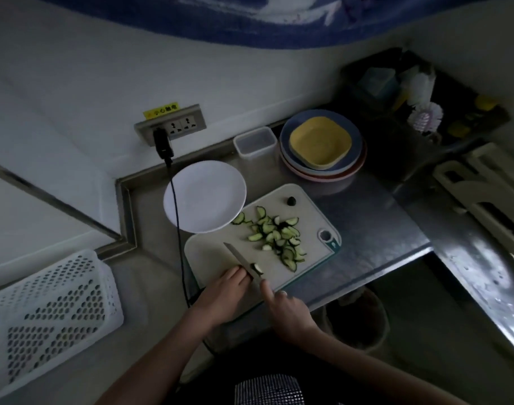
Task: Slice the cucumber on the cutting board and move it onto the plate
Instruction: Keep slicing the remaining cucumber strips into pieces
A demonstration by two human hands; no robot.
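Dim steel counter [367, 217], cutting board [217, 258], white plate [204, 195]

This is a small home kitchen, dimly lit. A steel counter [367, 217] runs under the hands [220, 296], set into a corner of white wall [74, 83]. Just beyond the fingers lies a cutting board [215, 252] with cucumber slices [276, 235], and past it a white plate [204, 195]. Farther off to the right sit stacked plates [323, 141] and a clear tub [255, 141]. A wall socket [171, 124] with a plugged-in cable is above the plate. A white basket [45, 311] stands well left of the hands, and a rack [425, 92] with brushes fills the far right corner.
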